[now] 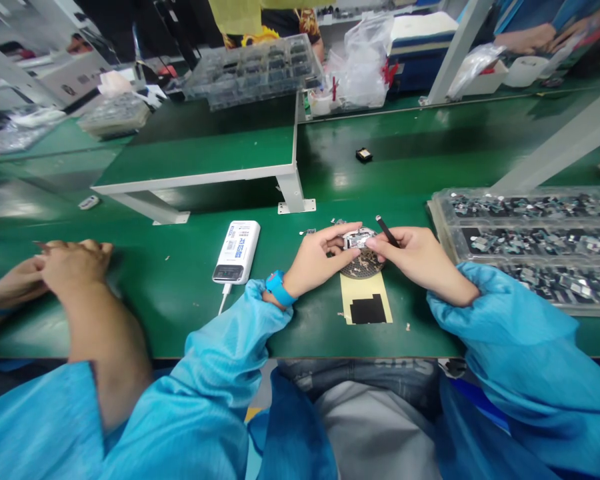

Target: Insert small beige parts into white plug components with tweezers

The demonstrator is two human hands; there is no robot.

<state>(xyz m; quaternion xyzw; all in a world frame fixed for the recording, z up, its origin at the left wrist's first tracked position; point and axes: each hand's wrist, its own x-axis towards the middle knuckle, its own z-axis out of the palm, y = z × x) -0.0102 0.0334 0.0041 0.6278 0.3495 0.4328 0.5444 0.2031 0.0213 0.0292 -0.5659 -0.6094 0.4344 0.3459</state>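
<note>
My left hand [323, 257] pinches the edge of a small silver electronic part [359, 239] between thumb and fingers. My right hand [410, 250] has its fingertips at the part's right side. A thin black stick-like tool [387, 231] with a pale end slants up out of my right hand; its exact kind I cannot tell. Beneath the part sits a round, dark, textured disc [361, 267] strewn with tiny pieces. A yellow sheet [347, 303] with a black rectangular patch [369, 311] lies just in front of the disc.
A clear compartment tray [445, 223] of small parts stands at right. On the left lies a white power bank [236, 252] with a cable. A raised green shelf [215, 143] stands behind it. A co-worker's hands [70, 267] rest at far left. A small black item [363, 155] lies farther back.
</note>
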